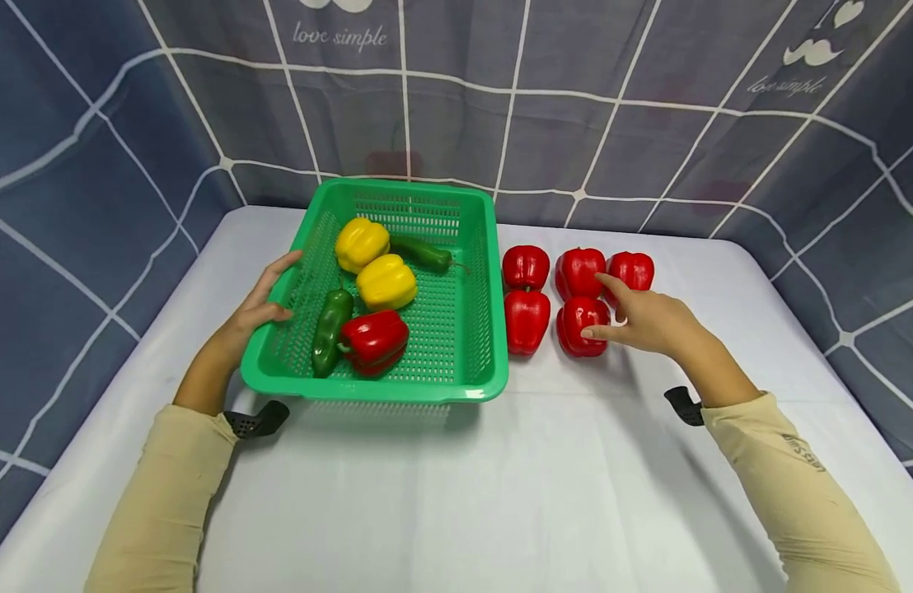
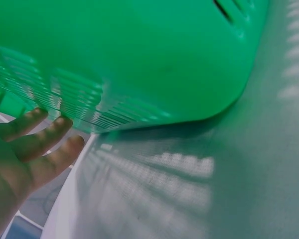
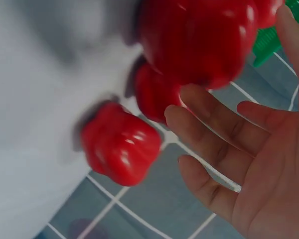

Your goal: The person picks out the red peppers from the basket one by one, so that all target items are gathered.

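Note:
A green plastic basket stands on the table, and my left hand holds its left rim. The thumb lies over the rim, while three fingers show along the outside wall in the left wrist view. My right hand spreads around the near right red bell pepper, thumb at its front and fingers behind. In the right wrist view that pepper sits just beyond the fingertips, and the fingers are loosely extended. Other red bell peppers stand beside it in two rows.
Inside the basket lie two yellow bell peppers, two green chili peppers and one red bell pepper. A white cloth covers the table. Grey checked fabric hangs around its back and sides.

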Demonstrator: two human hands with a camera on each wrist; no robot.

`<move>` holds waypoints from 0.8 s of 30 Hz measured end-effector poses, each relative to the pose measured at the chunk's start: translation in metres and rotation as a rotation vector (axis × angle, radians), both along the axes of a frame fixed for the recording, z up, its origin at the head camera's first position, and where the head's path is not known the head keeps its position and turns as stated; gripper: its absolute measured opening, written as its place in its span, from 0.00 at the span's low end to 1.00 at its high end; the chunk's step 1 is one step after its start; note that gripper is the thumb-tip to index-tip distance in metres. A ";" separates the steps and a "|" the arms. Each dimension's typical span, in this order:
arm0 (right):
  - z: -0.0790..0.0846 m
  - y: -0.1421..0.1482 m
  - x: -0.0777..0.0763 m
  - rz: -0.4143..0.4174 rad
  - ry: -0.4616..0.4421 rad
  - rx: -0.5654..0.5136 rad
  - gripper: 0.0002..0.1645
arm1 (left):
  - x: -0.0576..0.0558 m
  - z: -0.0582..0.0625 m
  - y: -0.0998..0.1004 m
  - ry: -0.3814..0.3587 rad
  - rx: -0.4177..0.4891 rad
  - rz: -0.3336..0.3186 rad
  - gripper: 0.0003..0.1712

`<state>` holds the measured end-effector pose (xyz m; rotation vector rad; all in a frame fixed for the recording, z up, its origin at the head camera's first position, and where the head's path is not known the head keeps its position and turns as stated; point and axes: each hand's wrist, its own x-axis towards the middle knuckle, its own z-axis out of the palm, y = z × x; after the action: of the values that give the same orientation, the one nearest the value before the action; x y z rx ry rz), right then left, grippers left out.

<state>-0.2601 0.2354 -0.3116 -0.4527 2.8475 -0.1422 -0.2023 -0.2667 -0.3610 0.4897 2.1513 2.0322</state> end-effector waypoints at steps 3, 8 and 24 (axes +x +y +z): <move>0.009 -0.004 -0.005 0.011 0.029 0.022 0.58 | -0.001 0.001 0.001 -0.007 -0.015 0.001 0.44; 0.018 -0.012 -0.013 0.032 0.070 0.025 0.56 | -0.002 0.002 0.003 -0.015 -0.050 0.012 0.45; 0.037 -0.031 -0.030 0.035 0.049 0.052 0.55 | 0.000 0.004 0.002 -0.012 -0.057 0.020 0.45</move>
<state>-0.2904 0.2043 -0.2750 -0.5015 2.8817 -0.0512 -0.2026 -0.2646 -0.3571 0.4487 2.2093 1.9727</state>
